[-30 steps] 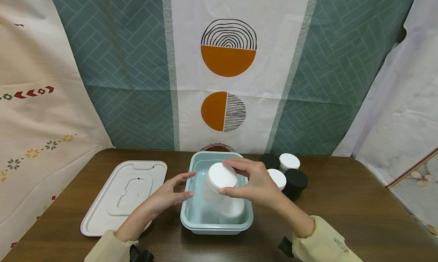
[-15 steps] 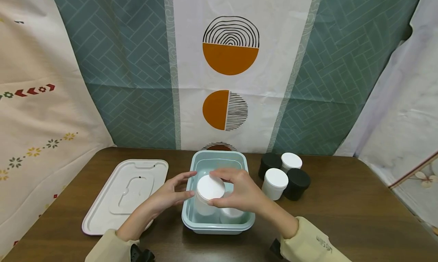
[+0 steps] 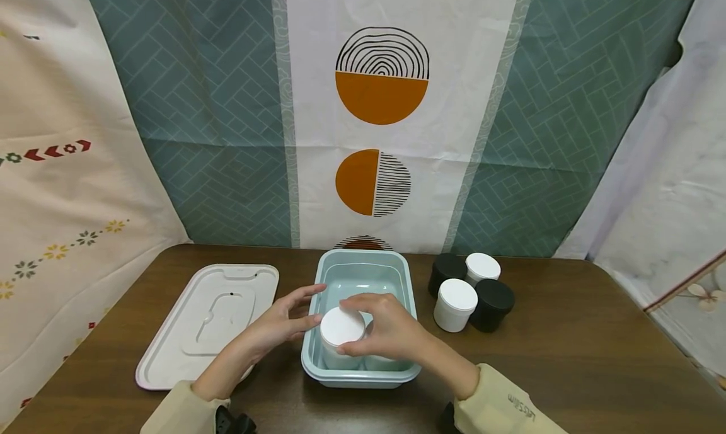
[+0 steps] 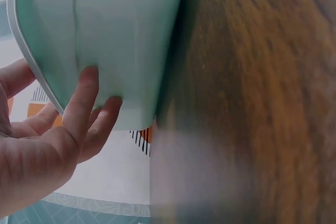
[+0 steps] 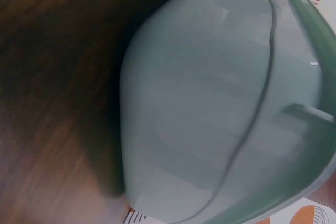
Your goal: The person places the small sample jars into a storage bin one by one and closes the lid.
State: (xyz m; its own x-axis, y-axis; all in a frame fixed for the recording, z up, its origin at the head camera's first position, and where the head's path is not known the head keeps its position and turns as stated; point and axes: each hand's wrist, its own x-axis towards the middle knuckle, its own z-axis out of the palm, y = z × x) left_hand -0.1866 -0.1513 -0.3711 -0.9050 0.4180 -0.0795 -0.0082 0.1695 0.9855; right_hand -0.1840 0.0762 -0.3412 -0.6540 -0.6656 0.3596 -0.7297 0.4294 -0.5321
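A light blue-green plastic tub stands on the table with its top uncovered. My left hand holds its left wall; in the left wrist view, fingers press the outer side while others lie over the rim. My right hand grips a white-lidded jar by its lid, upright inside the tub at the near left. Beside it, a second white jar is mostly hidden under my right hand. In the right wrist view the tub's outer wall hides the jars and most of that hand.
The tub's white lid lies flat on the table to the left. Right of the tub, two black jars and two white jars stand close together. Patterned cloth hangs behind the brown table.
My right hand has carried the white jar leftward, toward me and down into the tub's near left part. The left hand has stayed at the tub's left wall.
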